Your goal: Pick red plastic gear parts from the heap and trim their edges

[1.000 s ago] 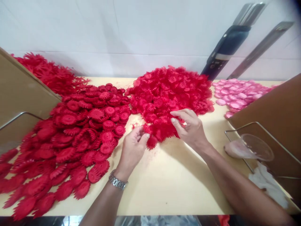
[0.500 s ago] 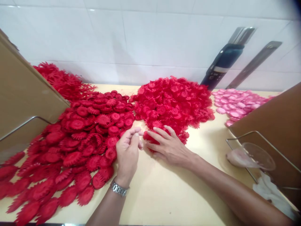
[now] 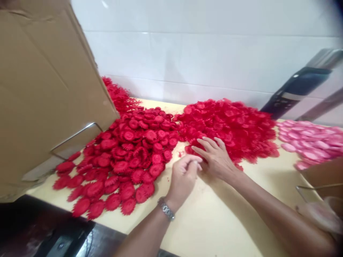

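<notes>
My left hand [image 3: 184, 178], with a metal watch [image 3: 166, 209] on its wrist, is over the tabletop with thumb and fingers pinched together. Whatever it may hold is too small or hidden to make out. Just right of it, my right hand [image 3: 218, 159] rests with fingers spread on the near edge of a heap of loose, bright red flower-shaped pieces [image 3: 233, 125]. Some pieces are hidden beneath that palm. To the left lies a pile of darker red, round pieces with fringed edges [image 3: 128, 157], apart from both hands.
A cardboard box [image 3: 53, 89] stands at left, with a bent wire [image 3: 77, 135] by it. More red cut pieces [image 3: 118, 94] lie behind. At right are pink petals [image 3: 316, 139], a dark blue-handled tool [image 3: 297, 89] against the tiled wall, another brown box [image 3: 324, 175] and a clear cup [image 3: 321, 214].
The view has swung left, so everything sits further right in the picture and more of the left box shows. My left hand stays pinched and my right hand stays spread on the red heap.
</notes>
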The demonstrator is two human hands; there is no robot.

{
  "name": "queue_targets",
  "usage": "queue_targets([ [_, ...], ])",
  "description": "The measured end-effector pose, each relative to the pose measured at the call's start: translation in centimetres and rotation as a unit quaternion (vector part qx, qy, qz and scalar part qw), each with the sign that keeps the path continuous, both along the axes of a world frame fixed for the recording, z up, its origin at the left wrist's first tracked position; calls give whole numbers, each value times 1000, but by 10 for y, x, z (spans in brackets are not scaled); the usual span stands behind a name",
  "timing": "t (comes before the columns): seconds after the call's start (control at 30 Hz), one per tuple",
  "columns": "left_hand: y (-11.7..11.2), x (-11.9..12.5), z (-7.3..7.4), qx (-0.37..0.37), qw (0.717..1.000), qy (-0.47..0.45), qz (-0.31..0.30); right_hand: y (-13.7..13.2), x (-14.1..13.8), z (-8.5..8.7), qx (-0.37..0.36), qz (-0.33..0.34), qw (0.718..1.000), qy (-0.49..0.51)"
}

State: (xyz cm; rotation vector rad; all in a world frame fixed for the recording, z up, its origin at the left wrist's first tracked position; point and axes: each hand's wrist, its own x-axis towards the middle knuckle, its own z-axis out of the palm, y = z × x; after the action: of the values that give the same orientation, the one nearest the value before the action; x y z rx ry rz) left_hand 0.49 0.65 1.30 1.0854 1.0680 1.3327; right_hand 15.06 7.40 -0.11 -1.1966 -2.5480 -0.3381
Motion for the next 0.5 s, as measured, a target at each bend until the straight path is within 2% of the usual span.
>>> queue_targets([
  [0.13,-7,4,5,21,997,31,-61,-9,4,9,-19,34,999,16],
  [0.27,-13,1,19,54,997,17,-60,-11,-6,27,-8,105,990,93],
  [0.4,-23,-9,37,104,992,53,-41,-6,-50,43,-84,173,971,139],
  [0.5,-34,-21,45,118,989,86,-36,1,-92,40,-105,197,970,95],
])
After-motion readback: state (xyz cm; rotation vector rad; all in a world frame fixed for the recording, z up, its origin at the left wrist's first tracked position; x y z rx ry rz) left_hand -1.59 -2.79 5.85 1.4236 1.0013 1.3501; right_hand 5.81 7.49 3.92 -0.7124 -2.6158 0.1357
